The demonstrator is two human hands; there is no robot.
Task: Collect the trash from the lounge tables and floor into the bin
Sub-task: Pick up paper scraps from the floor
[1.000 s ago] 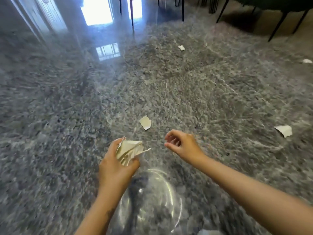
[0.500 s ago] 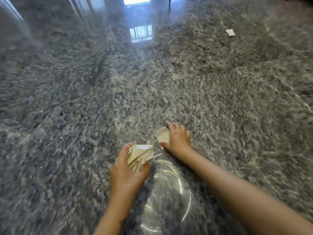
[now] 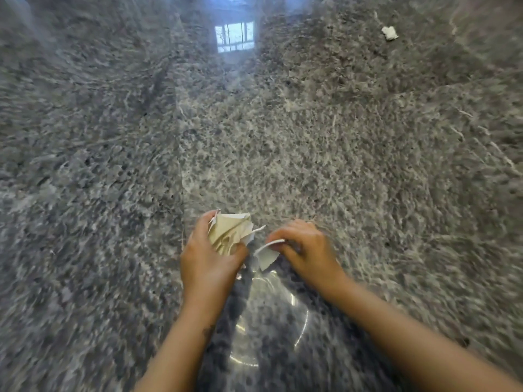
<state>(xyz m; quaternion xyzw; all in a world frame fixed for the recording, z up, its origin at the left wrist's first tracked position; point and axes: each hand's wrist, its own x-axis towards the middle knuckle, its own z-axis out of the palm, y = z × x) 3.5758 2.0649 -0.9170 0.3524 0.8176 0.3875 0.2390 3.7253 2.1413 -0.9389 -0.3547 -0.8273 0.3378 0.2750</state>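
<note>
1. L hand (image 3: 209,258): fingers curled tight round paper wad (image 3: 230,236), over floor (image 3: 368,179).
2. R hand (image 3: 305,250): thumb + fingers pinch single scrap (image 3: 266,256), just beside wad.
3. Step: tuck scrap into wad; ease L grip only slightly, else pieces drop.
4. Far scrap (image 3: 390,33) lies well apart, upper R. Bin not in view.

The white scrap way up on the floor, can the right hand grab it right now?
Probably not. The white scrap lies far across the floor, beyond the right hand, whose fingers pinch a paper piece. Nothing blocks the way; it just looks too far without stepping closer.
</note>
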